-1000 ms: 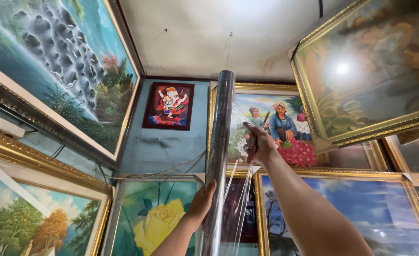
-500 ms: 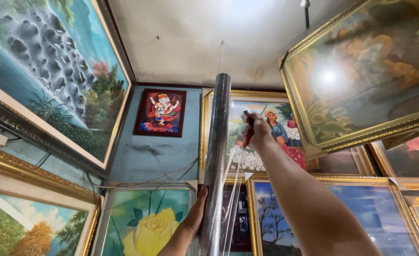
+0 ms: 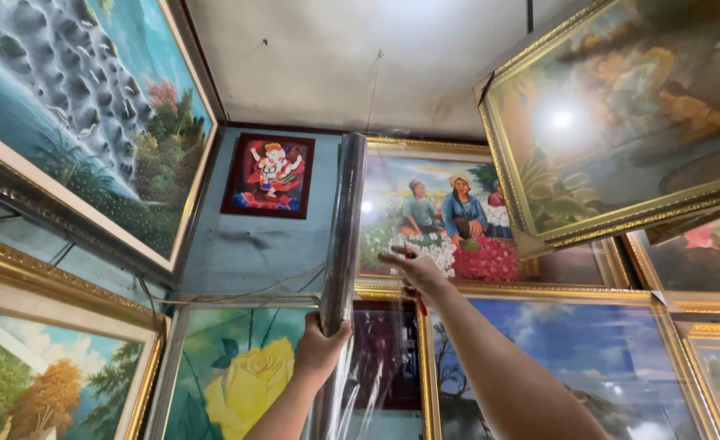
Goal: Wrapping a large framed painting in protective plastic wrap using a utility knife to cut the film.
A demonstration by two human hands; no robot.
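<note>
Left hand [image 3: 321, 346] clamped round upright roll of clear film [image 3: 345, 236], right hand [image 3: 415, 270] pinching the pulled-out film edge beside it with a red tool; sheet partly unrolled, not yet cut off.

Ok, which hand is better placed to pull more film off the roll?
Probably the right hand: it pinches the loose clear film beside the roll. The left hand grips the roll, steadying it upright.

Clear glossy film roll [image 3: 345, 228]
</note>
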